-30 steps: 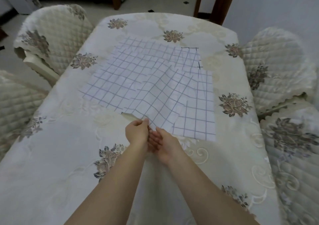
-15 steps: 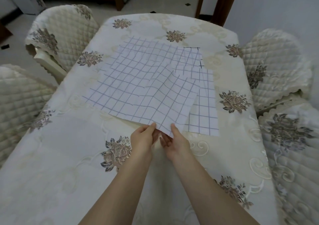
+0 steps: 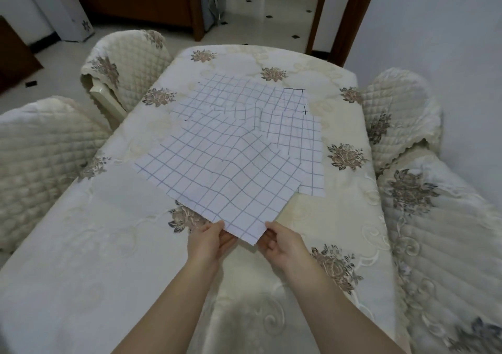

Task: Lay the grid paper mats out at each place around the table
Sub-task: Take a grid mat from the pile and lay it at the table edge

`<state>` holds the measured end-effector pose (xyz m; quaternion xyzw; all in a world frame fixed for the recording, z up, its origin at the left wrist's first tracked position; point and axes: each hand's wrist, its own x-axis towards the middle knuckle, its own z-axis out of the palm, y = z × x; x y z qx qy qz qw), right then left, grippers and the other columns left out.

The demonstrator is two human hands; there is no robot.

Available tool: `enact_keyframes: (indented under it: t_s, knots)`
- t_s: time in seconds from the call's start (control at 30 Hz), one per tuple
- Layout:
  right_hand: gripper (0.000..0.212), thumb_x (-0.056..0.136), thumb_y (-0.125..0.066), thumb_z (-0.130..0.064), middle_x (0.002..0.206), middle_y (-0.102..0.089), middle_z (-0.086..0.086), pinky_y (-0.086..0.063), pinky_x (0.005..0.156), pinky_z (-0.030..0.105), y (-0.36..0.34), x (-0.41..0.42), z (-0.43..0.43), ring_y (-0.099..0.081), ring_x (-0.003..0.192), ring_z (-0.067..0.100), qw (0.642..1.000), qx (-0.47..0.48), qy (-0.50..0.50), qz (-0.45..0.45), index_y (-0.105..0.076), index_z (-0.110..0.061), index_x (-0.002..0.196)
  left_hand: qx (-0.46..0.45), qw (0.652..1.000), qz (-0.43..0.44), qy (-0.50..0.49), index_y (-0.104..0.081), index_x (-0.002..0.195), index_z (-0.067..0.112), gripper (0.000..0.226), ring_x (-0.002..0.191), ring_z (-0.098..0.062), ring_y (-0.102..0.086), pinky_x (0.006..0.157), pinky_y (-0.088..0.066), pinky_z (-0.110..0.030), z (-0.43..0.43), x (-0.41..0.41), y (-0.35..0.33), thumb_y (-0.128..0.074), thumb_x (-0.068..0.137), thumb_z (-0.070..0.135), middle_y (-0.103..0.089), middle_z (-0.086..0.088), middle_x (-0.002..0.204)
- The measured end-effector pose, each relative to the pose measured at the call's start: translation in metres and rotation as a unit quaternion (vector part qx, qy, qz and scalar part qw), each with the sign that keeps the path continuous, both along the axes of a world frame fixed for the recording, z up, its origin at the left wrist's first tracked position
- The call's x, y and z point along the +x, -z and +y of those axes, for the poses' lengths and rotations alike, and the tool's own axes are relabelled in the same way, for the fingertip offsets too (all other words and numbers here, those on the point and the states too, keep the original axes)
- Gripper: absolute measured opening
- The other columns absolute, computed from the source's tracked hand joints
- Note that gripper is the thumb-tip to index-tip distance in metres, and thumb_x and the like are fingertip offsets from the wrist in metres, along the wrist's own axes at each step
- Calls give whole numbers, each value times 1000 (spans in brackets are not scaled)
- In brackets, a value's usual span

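Observation:
Several white grid paper mats lie overlapped in a loose pile in the middle of the table, which is covered with a cream flowered cloth. The top mat is turned like a diamond, its near corner raised toward me. My left hand pinches that corner's left edge. My right hand pinches its right edge. A second mat sticks out to the right beneath it. Farther back another mat shows, with black marks at its far right corner.
Quilted cream chairs stand round the table: two on the left and two on the right. Behind the table are a tiled floor, dark wooden door frames and a white appliance.
Both hands have drawn the top mat toward me, off the pile, and now hold its near corner farther apart. The mats below have stayed in place.

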<state>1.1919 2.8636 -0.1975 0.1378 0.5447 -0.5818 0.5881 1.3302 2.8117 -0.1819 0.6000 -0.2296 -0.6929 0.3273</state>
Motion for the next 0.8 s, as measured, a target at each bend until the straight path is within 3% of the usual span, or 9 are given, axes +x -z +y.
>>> enact_keyframes:
  t_s: [0.1,0.17,0.23,0.33,0.4,0.5,0.6,0.7,0.8]
  knots:
    - [7,90,-57,-1,80,-68,15,-55,78,38,-5,23,14,-65,76,26,1000,-1,-28,-6,-62,1,85,-108,976,-176,64,-65,97,-1,32,90,-20,-65,87,-53,-41,19,19,4,-67,82,27,-69,-6,96]
    - [8,90,-57,-2,80,-68,14,-54,72,35,-8,38,19,-65,76,25,999,-7,-49,-7,-63,1,85,-265,899,-323,133,-54,127,11,50,120,-16,-51,98,-41,-32,35,33,1,-68,84,31,-56,3,125]
    - [10,90,-57,-2,78,-67,12,-53,69,33,-14,53,22,-64,76,23,997,-20,-68,-11,-62,0,82,-421,803,-369,205,-38,144,16,70,140,-11,-27,113,-26,-30,45,48,3,-69,84,34,-36,7,146]
    - [12,90,-57,-3,75,-63,10,-50,67,32,-23,75,22,-63,73,20,994,-33,-109,-2,-61,-2,79,-521,675,-421,310,-50,137,12,70,139,-21,-36,114,-29,-39,52,72,14,-73,75,35,-44,-3,147]
    - [12,90,-57,-3,71,-63,10,-51,67,31,-28,89,21,-63,71,18,990,-37,-136,8,-61,-3,79,-516,640,-467,324,-59,126,11,58,129,-24,-51,113,-26,-38,56,86,16,-74,72,26,-57,-5,134]
    - [10,89,-58,-3,71,-63,9,-53,69,30,-35,103,23,-62,72,17,984,-55,-169,16,-61,-4,80,-550,615,-504,257,-69,103,13,29,106,-17,-62,110,-23,-43,57,98,8,-60,75,13,-68,-1,108]
    - [6,89,-60,-6,75,-63,8,-53,74,31,-39,105,31,-64,76,17,980,-69,-185,19,-60,-6,83,-575,615,-495,211,-71,85,13,22,84,-16,-64,102,-33,-37,55,105,1,-50,78,11,-70,2,88]
    - [7,90,-61,-13,78,-63,8,-53,76,34,-37,95,37,-66,79,19,986,-63,-154,7,-62,-7,87,-582,631,-471,203,-73,81,11,23,80,-15,-60,86,-41,-26,60,106,-7,-50,81,16,-71,1,80]
    - [10,91,-62,-16,85,-67,10,-55,72,33,-31,76,38,-67,80,21,995,-37,-89,31,-63,-7,93,-569,654,-454,208,-74,84,12,16,79,-14,-63,69,-51,-23,68,107,-13,-59,83,16,-71,2,82]
